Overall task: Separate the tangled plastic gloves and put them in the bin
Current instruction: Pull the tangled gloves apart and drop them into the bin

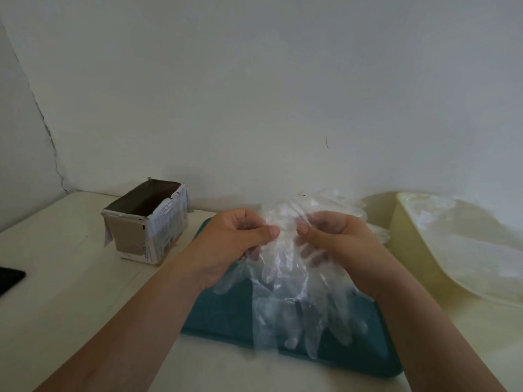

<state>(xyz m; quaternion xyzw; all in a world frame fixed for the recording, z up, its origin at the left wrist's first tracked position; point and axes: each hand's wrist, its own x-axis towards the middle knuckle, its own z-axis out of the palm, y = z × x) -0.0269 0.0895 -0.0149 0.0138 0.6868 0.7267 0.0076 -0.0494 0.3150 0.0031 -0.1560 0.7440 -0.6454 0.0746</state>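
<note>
Both hands, left hand [240,239] and right hand [336,239], are pinching the tangled gloves [297,278] over the teal tray [223,312], fingers pulling them apart.

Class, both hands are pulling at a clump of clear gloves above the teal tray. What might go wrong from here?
1. The left hand and right hand pinch the gloves close together; the thin film may tear.
2. Dangling gloves hang near the front edge of the tray and may drop onto the table.
</note>
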